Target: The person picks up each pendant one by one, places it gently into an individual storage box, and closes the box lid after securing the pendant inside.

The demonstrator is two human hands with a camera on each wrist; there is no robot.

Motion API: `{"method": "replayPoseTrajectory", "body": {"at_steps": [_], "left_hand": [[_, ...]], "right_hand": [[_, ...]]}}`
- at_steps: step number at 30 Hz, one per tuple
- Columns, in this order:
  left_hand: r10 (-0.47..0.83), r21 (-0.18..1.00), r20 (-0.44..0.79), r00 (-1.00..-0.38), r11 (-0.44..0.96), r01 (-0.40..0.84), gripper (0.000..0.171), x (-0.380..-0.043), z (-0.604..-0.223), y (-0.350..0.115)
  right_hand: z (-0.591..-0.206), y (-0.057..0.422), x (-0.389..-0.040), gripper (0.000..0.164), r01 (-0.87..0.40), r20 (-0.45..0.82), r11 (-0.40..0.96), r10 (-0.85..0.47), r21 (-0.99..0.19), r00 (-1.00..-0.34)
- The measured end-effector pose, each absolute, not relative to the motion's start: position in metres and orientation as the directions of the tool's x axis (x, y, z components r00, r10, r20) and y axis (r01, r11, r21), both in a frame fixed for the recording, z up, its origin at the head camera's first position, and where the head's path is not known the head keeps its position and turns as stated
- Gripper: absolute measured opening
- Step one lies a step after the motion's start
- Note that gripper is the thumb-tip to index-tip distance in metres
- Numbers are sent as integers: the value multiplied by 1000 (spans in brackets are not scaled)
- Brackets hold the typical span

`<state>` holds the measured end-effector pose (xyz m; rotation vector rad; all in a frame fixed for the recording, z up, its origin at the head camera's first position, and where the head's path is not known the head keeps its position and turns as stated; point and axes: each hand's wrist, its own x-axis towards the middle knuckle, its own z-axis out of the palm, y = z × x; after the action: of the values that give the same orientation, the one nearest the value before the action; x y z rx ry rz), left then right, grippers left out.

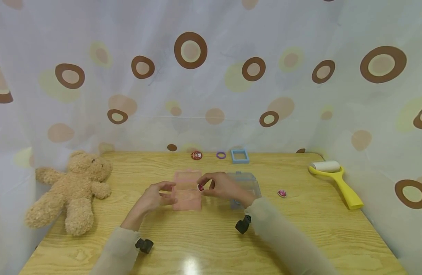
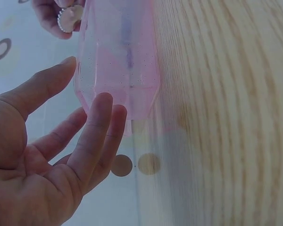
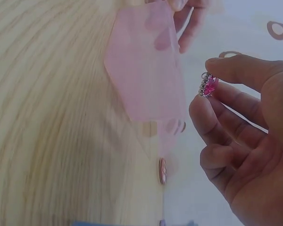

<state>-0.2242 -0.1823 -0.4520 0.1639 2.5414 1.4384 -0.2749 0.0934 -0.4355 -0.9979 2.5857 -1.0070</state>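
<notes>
A small pink gem with a beaded silver rim [image 3: 207,85] is pinched between the thumb and index finger of my right hand [image 1: 222,186]. It is held above a translucent pink plastic case [image 1: 187,202], which lies with its lid opened out. My left hand [image 1: 155,197] is at the case's left side, fingers loosely extended and thumb apart. In the left wrist view its fingertips overlap the case wall [image 2: 118,80]; whether they press on it I cannot tell. The gem's pale, flat back [image 2: 70,19] shows there too. A translucent blue case [image 1: 253,185] is partly hidden behind my right wrist.
Another pink gem [image 1: 282,193] lies right of the blue case. Along the back are a red oval piece [image 1: 196,155], a purple ring [image 1: 225,155] and a blue square frame [image 1: 240,162]. A teddy bear [image 1: 77,187] is at left, a yellow-handled lint roller [image 1: 345,187] at right.
</notes>
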Motion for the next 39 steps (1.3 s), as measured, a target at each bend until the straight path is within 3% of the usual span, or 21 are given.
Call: {"method": "replayPoseTrajectory", "body": {"at_steps": [21, 30, 39], "left_hand": [[189, 858, -142, -972, 513, -26, 62, -225, -451, -182], [187, 854, -136, -973, 519, -20, 60, -224, -452, -182], [183, 850, -136, -974, 527, -20, 59, -225, -453, -182]], "right_hand": [[-453, 59, -278, 31, -529, 42, 579, -649, -620, -759], [-455, 51, -279, 17, -501, -12, 604, -646, -619, -763], [-458, 46, -282, 16, -537, -20, 638, -654, -552, -756]]}}
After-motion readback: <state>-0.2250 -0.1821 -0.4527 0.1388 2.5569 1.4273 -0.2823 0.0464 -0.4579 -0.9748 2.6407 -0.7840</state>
